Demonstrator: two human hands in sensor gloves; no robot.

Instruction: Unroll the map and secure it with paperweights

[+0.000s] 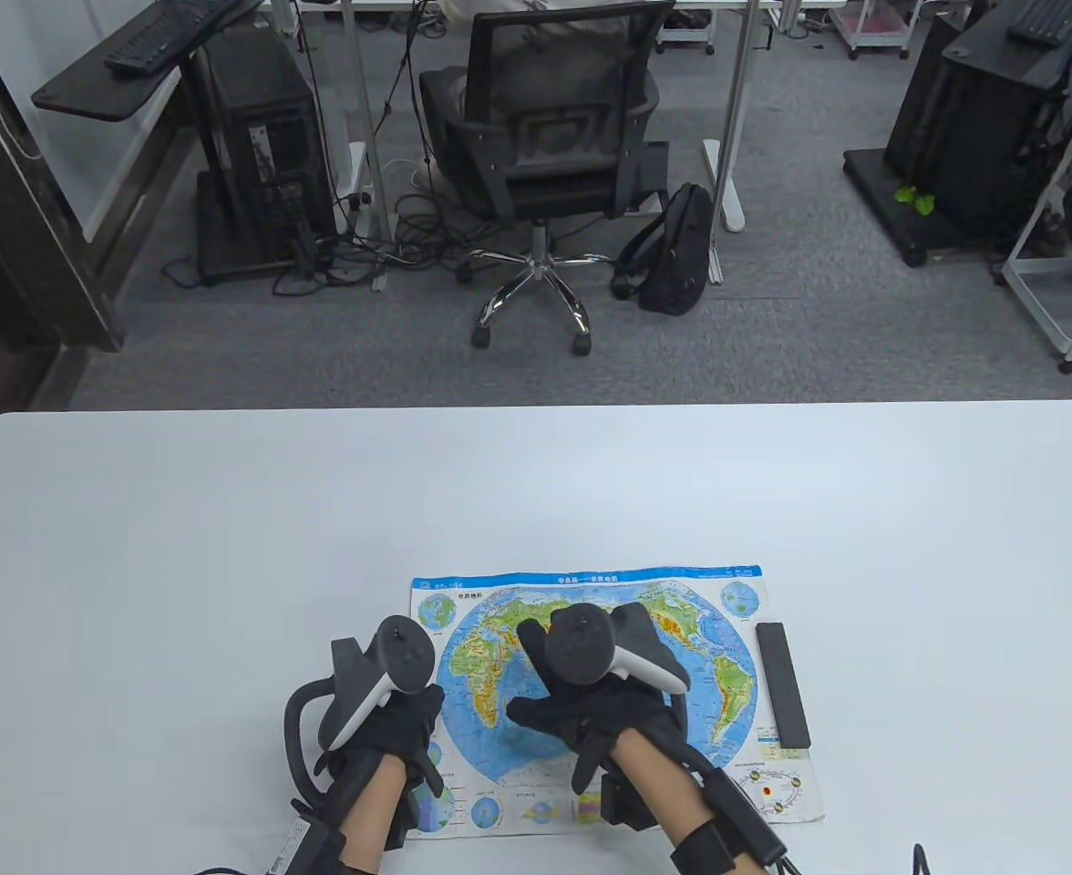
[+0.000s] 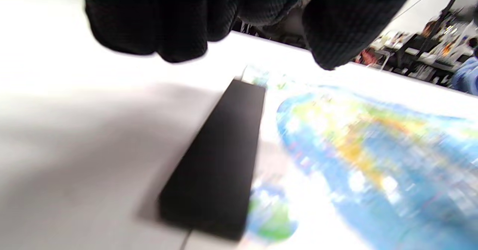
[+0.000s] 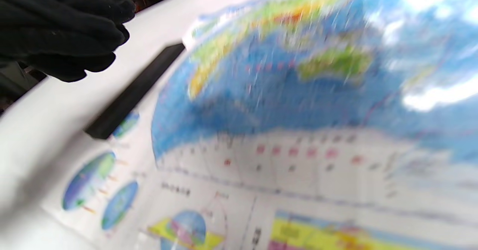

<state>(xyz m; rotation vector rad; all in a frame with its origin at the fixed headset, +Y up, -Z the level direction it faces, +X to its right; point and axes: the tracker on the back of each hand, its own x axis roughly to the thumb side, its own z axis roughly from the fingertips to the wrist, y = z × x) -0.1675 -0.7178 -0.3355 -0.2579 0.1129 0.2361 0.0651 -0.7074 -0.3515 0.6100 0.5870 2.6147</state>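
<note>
The world map [image 1: 682, 638] lies unrolled and flat near the table's front edge. A black bar paperweight [image 1: 782, 684] lies along its right edge. A second black bar [image 2: 220, 156] lies along the map's left edge; it also shows in the right wrist view [image 3: 130, 96] and is hidden under my left hand in the table view. My left hand [image 1: 390, 720] hangs just above that bar, its fingers [image 2: 168, 18] loosely curled and holding nothing. My right hand [image 1: 591, 711] is over the middle of the map [image 3: 298, 93] and holds nothing.
The white table [image 1: 226, 547] stretches wide to the left, right and far side of the map. Beyond its far edge are an office chair [image 1: 545, 137] and a black backpack [image 1: 677, 251] on the floor.
</note>
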